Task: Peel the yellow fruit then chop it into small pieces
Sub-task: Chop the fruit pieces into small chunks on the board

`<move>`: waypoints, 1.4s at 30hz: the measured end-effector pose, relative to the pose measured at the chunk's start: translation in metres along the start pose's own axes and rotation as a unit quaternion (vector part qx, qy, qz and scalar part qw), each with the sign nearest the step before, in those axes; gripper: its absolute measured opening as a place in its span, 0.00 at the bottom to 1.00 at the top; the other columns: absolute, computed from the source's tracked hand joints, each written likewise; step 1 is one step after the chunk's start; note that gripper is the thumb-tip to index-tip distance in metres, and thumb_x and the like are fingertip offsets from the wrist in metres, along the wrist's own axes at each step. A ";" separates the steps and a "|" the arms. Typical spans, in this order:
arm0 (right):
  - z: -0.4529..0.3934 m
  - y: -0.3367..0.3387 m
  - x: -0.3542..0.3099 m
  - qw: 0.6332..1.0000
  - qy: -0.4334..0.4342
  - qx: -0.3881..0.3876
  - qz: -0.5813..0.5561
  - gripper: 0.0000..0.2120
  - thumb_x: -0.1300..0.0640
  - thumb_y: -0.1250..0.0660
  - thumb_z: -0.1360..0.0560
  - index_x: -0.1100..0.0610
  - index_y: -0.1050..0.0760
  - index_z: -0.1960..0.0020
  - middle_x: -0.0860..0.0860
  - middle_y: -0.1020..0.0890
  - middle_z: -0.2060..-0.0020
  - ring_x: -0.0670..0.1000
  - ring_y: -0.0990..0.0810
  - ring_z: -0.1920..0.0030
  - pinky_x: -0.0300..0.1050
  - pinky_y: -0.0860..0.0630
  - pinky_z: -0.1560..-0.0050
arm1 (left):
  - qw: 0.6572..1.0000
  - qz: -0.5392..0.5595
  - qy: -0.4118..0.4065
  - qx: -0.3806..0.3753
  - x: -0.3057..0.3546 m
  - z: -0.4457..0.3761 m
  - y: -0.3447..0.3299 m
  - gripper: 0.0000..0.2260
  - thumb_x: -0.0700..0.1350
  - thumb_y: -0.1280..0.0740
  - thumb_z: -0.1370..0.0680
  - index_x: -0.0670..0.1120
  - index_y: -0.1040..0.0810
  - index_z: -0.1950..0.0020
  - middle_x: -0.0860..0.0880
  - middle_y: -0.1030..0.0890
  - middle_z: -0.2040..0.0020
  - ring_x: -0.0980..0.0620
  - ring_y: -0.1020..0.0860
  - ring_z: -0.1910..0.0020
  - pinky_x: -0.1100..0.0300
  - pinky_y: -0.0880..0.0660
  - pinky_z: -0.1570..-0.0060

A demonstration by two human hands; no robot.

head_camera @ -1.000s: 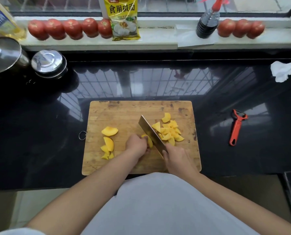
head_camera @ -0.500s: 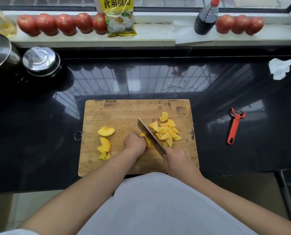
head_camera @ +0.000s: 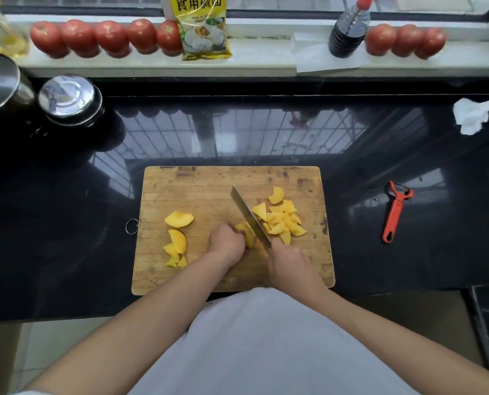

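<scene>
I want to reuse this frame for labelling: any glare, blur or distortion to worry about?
Head view: the black countertop mirrors the window grille as glare; the right hand is slightly motion-blurred; wide-angle bending curves the windowsill; the fruit pieces are sharp.

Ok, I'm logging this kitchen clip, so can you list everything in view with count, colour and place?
cutting board: 1, wooden, middle of the black counter
chopped pieces: a pile, yellow, right part of the board
uncut slices: several, yellow, left part of the board
fruit piece being cut: 1, yellow, under the left hand
knife: 1, steel, beside that piece
peeler: 1, red, counter right of the board
tissue: 1, white, far right of the counter
tomatoes: 8, red, sill; five left, three right
packet: 1, yellow, sill
dark bottle: 1, sill
steel lids: 2, far left
left hand: holds the piece
right hand: grips the knife
</scene>
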State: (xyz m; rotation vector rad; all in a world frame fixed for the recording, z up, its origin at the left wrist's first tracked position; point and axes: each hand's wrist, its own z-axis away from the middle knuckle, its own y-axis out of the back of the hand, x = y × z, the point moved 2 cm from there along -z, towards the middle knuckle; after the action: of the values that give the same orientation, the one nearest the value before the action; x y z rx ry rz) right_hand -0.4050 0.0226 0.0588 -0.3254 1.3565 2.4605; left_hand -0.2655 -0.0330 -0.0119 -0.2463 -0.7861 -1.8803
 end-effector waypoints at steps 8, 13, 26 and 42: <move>0.018 -0.003 0.012 0.996 0.008 -0.064 0.054 0.05 0.57 0.45 0.16 0.53 0.30 0.45 0.48 0.26 0.60 0.54 0.22 0.57 0.49 0.24 0.59 | 1.000 -0.008 -0.021 0.020 0.000 -0.004 -0.004 0.05 0.48 0.38 0.18 0.52 0.26 0.54 0.44 0.18 0.49 0.39 0.16 0.51 0.44 0.17 0.47; 0.025 0.002 0.011 0.994 0.009 -0.088 0.063 0.03 0.57 0.44 0.16 0.53 0.32 0.47 0.49 0.25 0.59 0.53 0.23 0.57 0.48 0.27 0.59 | 1.000 -0.001 -0.016 0.016 -0.003 -0.009 -0.005 0.07 0.49 0.37 0.19 0.50 0.21 0.47 0.45 0.16 0.49 0.40 0.16 0.52 0.45 0.16 0.49; 0.009 -0.006 0.002 1.000 0.001 0.004 0.024 0.06 0.58 0.44 0.16 0.53 0.32 0.51 0.50 0.22 0.62 0.53 0.21 0.62 0.54 0.19 0.60 | 1.000 -0.006 -0.025 0.005 -0.003 0.000 0.001 0.05 0.44 0.37 0.18 0.45 0.23 0.50 0.43 0.15 0.56 0.43 0.14 0.58 0.44 0.16 0.51; 0.026 -0.004 0.007 0.994 0.014 -0.077 0.077 0.04 0.60 0.46 0.17 0.54 0.34 0.48 0.50 0.26 0.61 0.56 0.21 0.57 0.50 0.25 0.60 | 0.999 0.026 -0.020 -0.018 0.000 -0.002 0.003 0.09 0.42 0.38 0.19 0.44 0.18 0.52 0.40 0.14 0.55 0.39 0.14 0.58 0.43 0.15 0.54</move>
State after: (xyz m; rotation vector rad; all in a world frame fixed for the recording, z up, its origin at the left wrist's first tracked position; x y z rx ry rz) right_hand -0.4111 0.0476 0.0668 -0.3020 1.2473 2.7051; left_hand -0.2623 -0.0350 -0.0123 -0.3243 -0.7661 -1.8471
